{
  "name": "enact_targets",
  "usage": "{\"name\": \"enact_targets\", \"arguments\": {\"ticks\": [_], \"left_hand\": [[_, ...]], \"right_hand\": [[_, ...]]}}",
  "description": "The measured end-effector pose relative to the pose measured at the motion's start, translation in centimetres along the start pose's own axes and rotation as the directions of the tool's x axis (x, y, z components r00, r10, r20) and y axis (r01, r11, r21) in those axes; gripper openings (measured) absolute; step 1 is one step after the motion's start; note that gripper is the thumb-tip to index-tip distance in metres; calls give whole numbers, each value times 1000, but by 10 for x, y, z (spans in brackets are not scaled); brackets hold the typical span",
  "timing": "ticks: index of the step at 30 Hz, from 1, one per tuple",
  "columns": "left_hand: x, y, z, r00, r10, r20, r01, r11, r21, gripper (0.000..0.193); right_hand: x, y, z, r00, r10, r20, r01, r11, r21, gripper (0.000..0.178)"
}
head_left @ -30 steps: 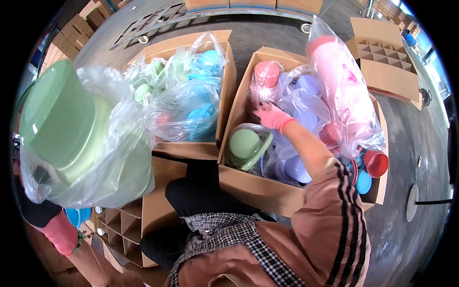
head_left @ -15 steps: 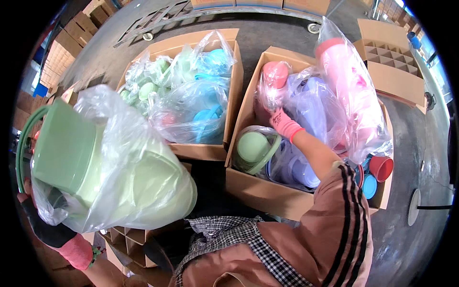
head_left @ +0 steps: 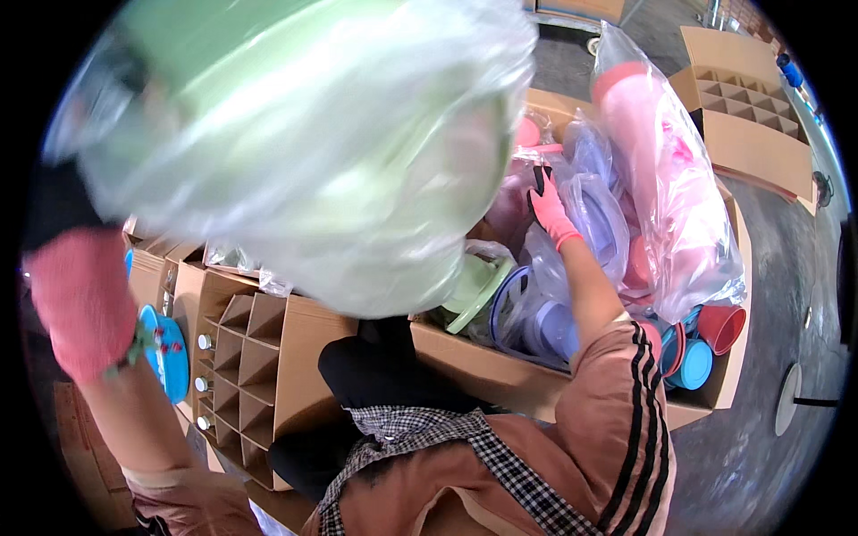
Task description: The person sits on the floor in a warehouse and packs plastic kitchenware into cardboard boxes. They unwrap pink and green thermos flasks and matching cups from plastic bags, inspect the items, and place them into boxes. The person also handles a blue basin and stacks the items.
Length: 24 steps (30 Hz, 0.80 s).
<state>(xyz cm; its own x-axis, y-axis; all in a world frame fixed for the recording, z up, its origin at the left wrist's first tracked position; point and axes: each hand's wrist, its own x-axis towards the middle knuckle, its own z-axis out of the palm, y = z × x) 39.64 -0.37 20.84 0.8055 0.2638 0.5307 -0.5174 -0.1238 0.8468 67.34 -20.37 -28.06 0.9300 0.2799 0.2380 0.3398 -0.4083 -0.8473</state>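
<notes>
My left hand (head_left: 70,210), in a black and pink glove, is raised at the far left and holds up a large clear bag of light green plastic buckets (head_left: 357,152). Its fingers are blurred and partly behind the film. My right hand (head_left: 552,213), in a similar glove, reaches into the right carton (head_left: 500,366) with its fingers closed on a clear plastic bag around pink ware (head_left: 527,134). Beside it are bagged lilac containers (head_left: 601,228), a bagged green lidded container (head_left: 474,290) and a tall bagged stack of pink buckets (head_left: 666,170).
Red and blue cups (head_left: 693,364) sit in the carton's near right corner. A divided carton (head_left: 255,348) stands at my left knee, next to a blue basin (head_left: 168,353). Another divided carton (head_left: 746,112) is at the far right. A round metal base (head_left: 788,397) stands on the floor.
The green bag has risen and swung right, now covering the left carton and part of the right one. My right hand has shifted slightly, and the pink and lilac bags around it have moved.
</notes>
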Motion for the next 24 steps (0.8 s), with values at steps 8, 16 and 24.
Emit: {"name": "enact_targets", "arguments": {"ticks": [8,16,24], "left_hand": [[52,-117,50,825,547,139,-466,521,716,15],[-10,-179,-13,890,-95,-446,51,993,-111,22],[-30,-176,-49,912,-147,-384,74,977,-198,21]], "right_hand": [[41,50,9,997,36,66,-55,944,324,49],[25,24,-14,852,392,347,-509,467,723,40],[75,-31,-49,939,180,294,-343,573,745,26]]}}
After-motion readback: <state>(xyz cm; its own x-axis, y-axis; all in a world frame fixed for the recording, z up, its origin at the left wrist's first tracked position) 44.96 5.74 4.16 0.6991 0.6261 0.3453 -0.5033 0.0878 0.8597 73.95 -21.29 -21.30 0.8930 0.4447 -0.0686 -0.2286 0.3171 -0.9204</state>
